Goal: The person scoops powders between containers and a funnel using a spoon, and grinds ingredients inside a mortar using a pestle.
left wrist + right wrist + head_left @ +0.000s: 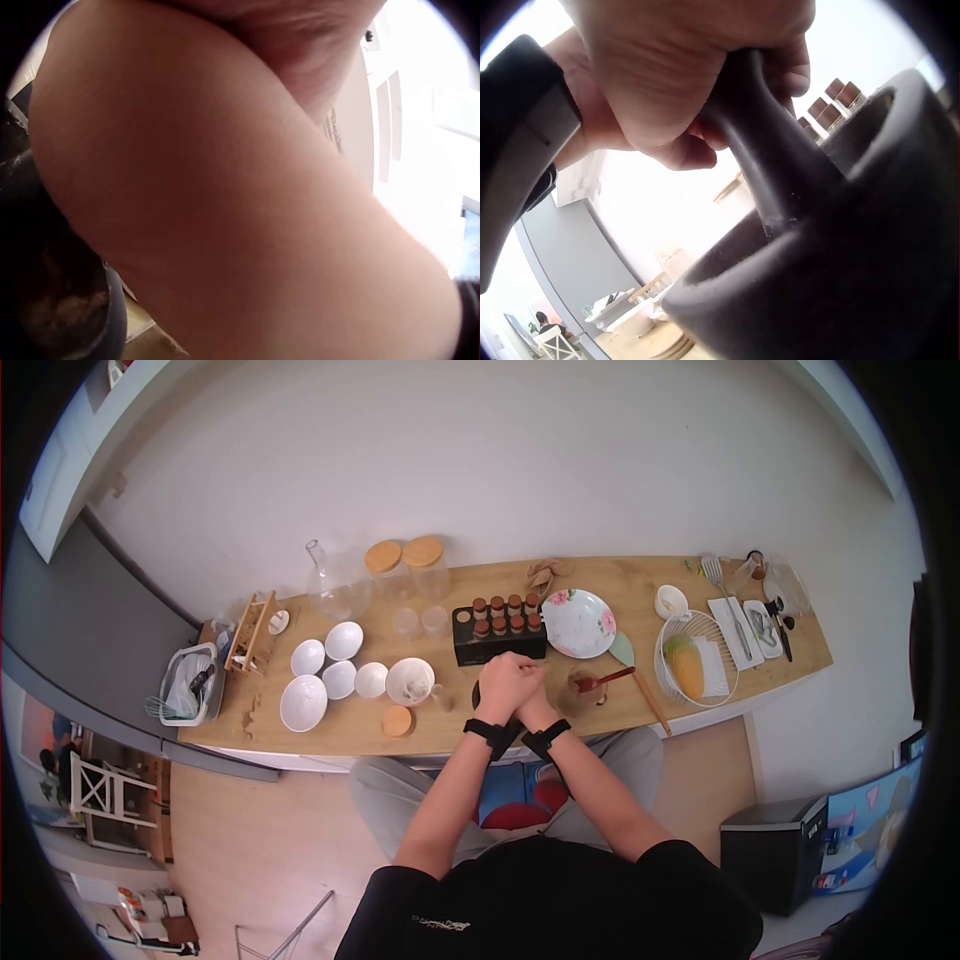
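Both hands come together low over a black mortar (855, 285), mostly covered by them in the head view. In the right wrist view, curled fingers grip the upper end of a black pestle (769, 157), whose lower part stands tilted inside the mortar's bowl. My left hand (508, 685) lies over and against my right hand (538, 705) around the pestle's top. Skin fills most of the left wrist view and hides the pestle there. Just beyond the hands stands a black rack (490, 650) with brown-capped spice jars.
White bowls (303, 703) stand at left, near wooden-lidded jars (428, 565) and a glass flask (335, 592). A floral plate (578, 625), a glass jar (575, 700) with a red-handled utensil (607, 679), and a wire basket (735, 680) holding a yellow fruit are at right.
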